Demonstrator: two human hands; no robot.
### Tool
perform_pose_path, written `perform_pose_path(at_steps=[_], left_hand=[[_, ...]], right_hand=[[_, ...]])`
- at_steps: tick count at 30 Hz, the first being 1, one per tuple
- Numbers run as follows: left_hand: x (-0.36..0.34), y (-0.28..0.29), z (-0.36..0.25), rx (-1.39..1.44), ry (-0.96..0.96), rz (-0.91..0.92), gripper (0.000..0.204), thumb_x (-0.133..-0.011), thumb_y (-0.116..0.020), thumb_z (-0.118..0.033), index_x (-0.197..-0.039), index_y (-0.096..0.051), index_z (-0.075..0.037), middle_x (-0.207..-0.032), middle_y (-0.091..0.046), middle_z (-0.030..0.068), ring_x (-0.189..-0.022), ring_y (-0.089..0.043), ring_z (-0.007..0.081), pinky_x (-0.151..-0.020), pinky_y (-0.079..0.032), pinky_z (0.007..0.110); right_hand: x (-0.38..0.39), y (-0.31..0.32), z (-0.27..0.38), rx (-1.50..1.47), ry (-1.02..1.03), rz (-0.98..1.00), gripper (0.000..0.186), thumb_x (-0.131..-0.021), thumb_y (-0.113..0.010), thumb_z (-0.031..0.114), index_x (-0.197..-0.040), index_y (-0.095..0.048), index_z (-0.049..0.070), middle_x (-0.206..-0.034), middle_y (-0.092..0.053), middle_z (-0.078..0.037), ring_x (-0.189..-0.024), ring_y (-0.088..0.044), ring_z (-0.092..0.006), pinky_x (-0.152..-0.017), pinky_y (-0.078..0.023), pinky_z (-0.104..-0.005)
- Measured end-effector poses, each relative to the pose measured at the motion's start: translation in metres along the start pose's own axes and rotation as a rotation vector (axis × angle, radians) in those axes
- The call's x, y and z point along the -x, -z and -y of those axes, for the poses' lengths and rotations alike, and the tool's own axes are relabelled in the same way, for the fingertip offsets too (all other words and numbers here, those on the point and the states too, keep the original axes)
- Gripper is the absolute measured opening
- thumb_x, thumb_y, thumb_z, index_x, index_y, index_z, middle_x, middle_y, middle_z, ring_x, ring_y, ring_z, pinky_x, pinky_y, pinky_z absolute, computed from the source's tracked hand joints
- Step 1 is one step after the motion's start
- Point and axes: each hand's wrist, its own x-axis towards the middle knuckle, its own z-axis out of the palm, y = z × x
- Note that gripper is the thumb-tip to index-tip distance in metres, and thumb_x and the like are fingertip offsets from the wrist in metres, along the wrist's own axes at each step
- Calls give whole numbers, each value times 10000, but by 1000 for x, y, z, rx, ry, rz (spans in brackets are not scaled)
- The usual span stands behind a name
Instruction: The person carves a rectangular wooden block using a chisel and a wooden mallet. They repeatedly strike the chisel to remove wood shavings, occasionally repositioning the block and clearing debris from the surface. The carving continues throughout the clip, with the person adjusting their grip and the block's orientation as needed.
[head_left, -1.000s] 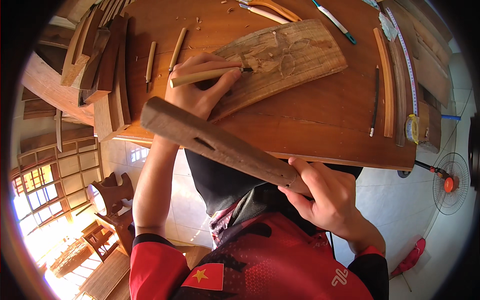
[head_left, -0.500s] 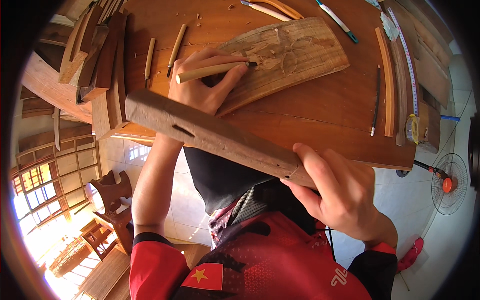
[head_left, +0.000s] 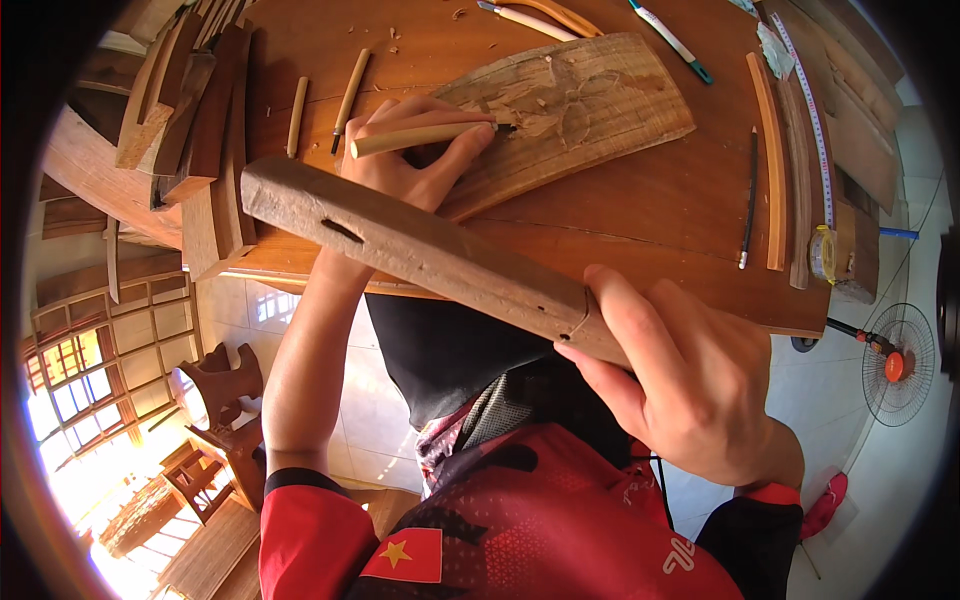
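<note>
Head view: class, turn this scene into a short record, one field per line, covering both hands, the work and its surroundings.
Left hand: grips a chisel, dark tip at the carved part of the board
Right hand: holds one end of a wooden bar
Wooden bar position: slants across the view, in front of the left forearm
Board position: on the table
Left of board: two slim tools
Right of board: pencil, tape measure
Beyond table, right: fan
</note>
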Motion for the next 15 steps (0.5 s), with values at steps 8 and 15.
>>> perform_pose_path(at_steps=[8, 15], left_hand=[[5, -10, 14, -176, -213, -143, 151, -872, -777, -284, -953, -840, -173, -964, -770, -22, -893, -684, 166, -855, -422, 342], [5, -10, 19, -233, -234, -88, 214, -831, -790, -312, -1038, -824, -271, -1024, -766, -40, -957, -663, 162, -852, -422, 364]], right_hand=[[-3, -7, -2, 76, 37, -41, 487, -810, -862, 175, -1194, -652, -39, -801, -643, -98, -609, -659, -234, -514, -526, -363], [4, -18, -4, 54, 32, -73, 409, -840, -829, 200, -1141, -648, -10, -768, -599, -71, -577, -627, -194, -491, -504, -334]])
